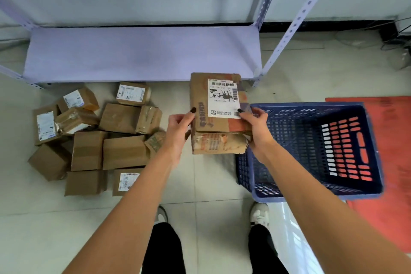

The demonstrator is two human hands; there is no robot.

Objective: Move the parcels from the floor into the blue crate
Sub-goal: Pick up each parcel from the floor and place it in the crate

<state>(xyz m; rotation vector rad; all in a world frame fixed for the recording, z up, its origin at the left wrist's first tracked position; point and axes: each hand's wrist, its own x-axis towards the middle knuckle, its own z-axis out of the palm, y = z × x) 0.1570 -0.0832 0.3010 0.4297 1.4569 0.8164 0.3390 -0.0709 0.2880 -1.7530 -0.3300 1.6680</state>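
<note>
On pale floor tiles (211, 184) before a grey shelf (142, 51), I saw the blue crate (311, 193) holding nothing I could make out—my left hand (178, 129) and right hand (255, 127) gripped a labelled parcel (219, 113) at its sides, lifted just beside the crate's left rim, other parcels (95, 140) heaped at the shelf's front edge.

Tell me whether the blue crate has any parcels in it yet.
Empty. The blue crate shows only its bare slotted floor and walls; the parcel held by the left hand and right hand is outside it.
</note>
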